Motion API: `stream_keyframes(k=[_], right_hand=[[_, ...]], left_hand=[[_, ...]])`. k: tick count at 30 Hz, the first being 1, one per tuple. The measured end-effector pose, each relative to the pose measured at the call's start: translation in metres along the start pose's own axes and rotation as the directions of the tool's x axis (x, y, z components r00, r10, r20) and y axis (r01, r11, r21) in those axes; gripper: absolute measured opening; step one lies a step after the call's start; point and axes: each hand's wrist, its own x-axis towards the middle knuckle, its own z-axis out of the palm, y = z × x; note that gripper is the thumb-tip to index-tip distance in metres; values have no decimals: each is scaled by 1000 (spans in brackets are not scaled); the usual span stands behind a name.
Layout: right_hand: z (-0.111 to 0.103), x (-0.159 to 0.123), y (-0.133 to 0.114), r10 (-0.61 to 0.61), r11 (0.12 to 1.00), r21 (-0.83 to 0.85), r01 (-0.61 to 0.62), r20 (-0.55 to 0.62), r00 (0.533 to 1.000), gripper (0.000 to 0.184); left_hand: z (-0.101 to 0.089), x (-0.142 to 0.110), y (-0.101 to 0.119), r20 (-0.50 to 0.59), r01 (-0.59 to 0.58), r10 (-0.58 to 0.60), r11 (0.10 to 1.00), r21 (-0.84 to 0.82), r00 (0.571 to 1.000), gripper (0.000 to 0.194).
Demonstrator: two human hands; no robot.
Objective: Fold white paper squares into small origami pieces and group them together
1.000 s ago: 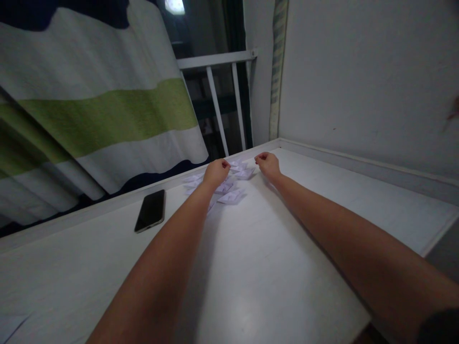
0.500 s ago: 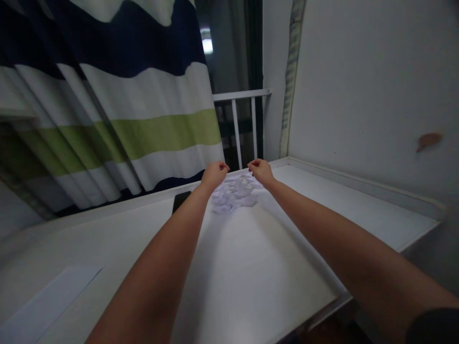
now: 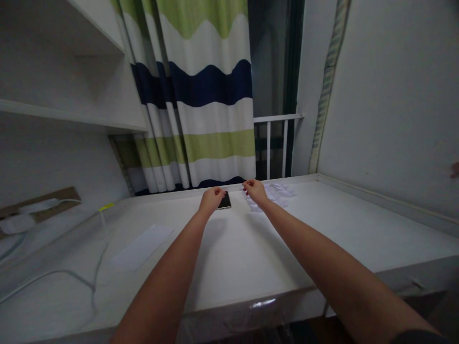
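White folded paper pieces (image 3: 278,192) lie in a loose cluster toward the back edge of the pale desk (image 3: 236,267), where we see the right hand (image 3: 256,190) in front of their left part. We find the two hands near each other but apart: the left hand (image 3: 210,199) partly covers, in our view, a dark phone (image 3: 225,201) lying flat to the left of the papers. On both hands we note fingers curled toward the thumb; we cannot tell whether the tips meet, pinch anything small or touch what lies behind them. Left of the left forearm we observe a flat white sheet (image 3: 143,246) and, farther left, a pale cable (image 3: 71,273) looping across the desktop. Behind the desk we see a white, green and navy curtain (image 3: 215,119) beside a white railing (image 3: 278,117)
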Motion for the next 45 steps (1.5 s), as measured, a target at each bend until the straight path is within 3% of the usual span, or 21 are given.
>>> stream_keyframes(k=[5,9,20,38,42,45], right_hand=[[38,-46,21,48,998,23,-51,114,992,15],[54,-66,45,50,997,40,-59,206,977,15],[44,-80,38,40,999,7,-43,289,957,15],[44,-79,40,-7,1000,19,2,302,953,16],[46,-78,45,-14,1000,26,6,296,955,18],[47,-77,47,-10,999,42,-3,284,959,19]], left_hand=[[4,-48,-45,-7,130,-131,989,-65,991,21],[13,-65,-63,15,196,-195,978,-67,981,20],[8,-72,-59,75,225,-219,972,-75,973,20],[8,-73,-59,51,187,-184,980,-70,982,21],[-6,-68,-63,54,130,-130,991,16,990,16],[-33,-66,-69,40,87,-93,987,138,995,16]])
